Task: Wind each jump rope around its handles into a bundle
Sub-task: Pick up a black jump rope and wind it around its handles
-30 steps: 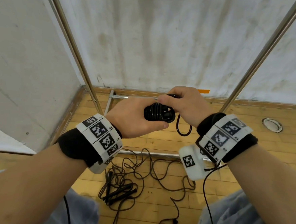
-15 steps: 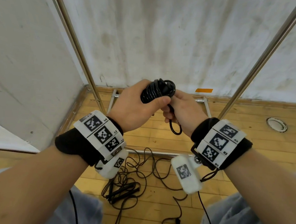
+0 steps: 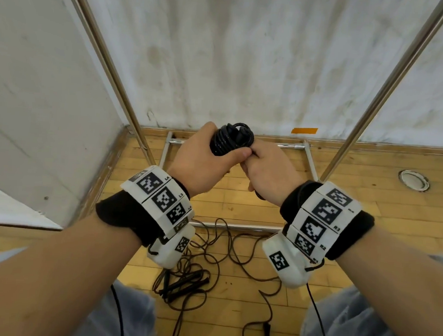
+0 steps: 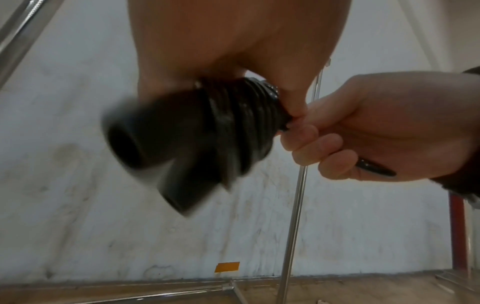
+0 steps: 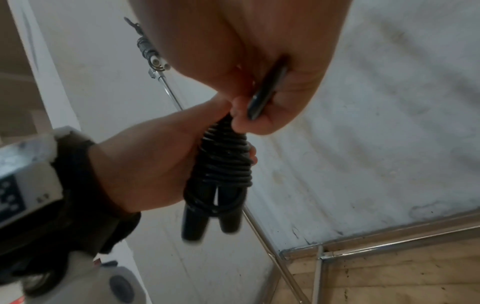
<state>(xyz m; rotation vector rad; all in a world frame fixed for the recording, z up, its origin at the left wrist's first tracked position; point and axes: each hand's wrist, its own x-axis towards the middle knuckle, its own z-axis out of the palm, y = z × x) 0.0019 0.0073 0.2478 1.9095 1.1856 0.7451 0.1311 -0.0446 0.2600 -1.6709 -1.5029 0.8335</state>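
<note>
Two hands are finishing one jump-rope bundle in mid-air, above the wooden floor (image 3: 369, 217).

Left hand (image 3: 202, 164) is gripping the wound bundle (image 3: 230, 141), fingers curled round coils and both handles; right hand (image 3: 270, 168) is pinching the short cord tail (image 4: 374, 166) in curled fingers. Light, springy, slick cord is probably wanting tension; best held over the coils. Loose ropes (image 3: 194, 278) are lying below.

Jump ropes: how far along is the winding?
Nearly done with one: the black jump rope bundle has many coils around its two handles. In hand: the left hand grips it while the right hand pinches the last short rope end. Left: the loose tangled black jump ropes on the wooden floor lie unwound.
</note>
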